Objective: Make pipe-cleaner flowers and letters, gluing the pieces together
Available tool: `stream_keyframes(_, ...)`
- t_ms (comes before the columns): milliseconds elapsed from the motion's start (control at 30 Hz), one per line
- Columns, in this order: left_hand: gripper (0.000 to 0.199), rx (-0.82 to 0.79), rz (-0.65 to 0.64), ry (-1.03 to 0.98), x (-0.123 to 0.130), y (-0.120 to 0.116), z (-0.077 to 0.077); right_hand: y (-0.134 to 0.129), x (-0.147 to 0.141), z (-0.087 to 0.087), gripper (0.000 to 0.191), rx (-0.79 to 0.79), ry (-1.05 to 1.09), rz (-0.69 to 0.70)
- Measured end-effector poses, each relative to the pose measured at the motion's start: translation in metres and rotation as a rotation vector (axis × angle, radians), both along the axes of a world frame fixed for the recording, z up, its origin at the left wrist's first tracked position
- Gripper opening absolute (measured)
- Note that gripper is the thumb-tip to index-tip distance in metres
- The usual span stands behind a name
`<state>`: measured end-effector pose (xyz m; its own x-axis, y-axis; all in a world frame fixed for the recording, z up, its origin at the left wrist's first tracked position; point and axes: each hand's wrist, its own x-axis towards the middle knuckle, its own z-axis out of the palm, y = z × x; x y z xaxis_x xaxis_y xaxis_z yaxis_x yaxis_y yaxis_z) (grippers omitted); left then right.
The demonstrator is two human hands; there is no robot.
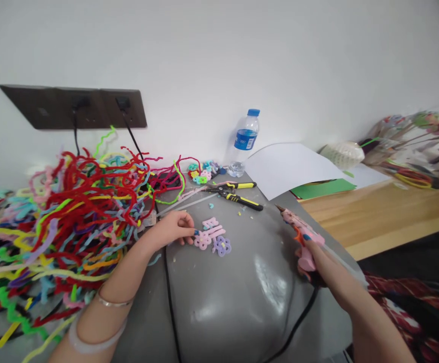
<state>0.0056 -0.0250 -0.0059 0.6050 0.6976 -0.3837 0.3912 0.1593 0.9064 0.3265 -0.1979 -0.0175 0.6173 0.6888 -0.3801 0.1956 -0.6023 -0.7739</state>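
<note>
My left hand (pixel 177 228) rests on the grey table with curled fingers, its fingertips closed on the edge of a pink pipe-cleaner flower (pixel 203 241). Touching that flower on the right is a purple pipe-cleaner flower (pixel 222 246) with a pale yellow middle. Short folded pink pieces (pixel 215 231) lie just behind both. In my right hand (pixel 314 254) is a pink hot glue gun (pixel 306 242), gripped by its handle, its nozzle pointing forward and left above the table. A black cable trails from the gun's handle toward me.
Heaped pipe cleaners (pixel 87 212) cover the left side. Yellow-and-black pliers (pixel 238 195), several small coloured flowers (pixel 204 171) and a water bottle (pixel 247 136) stand or lie behind. White paper (pixel 291 169) and green sheets (pixel 323 189) are at right. A black cable (pixel 169 297) crosses the table.
</note>
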Motion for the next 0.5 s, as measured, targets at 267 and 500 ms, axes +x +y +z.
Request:
stream_keyframes(267,0.019,0.059,-0.014,0.021,0.0014,-0.0005,-0.0019,0.0001,0.0022,0.0006,0.072,-0.087,0.0,0.096)
stream_keyframes(500,0.016,0.088,0.001,0.052,0.0025,-0.0021,-0.0034,0.0013,-0.0018,0.001,0.072,-0.153,-0.161,0.157)
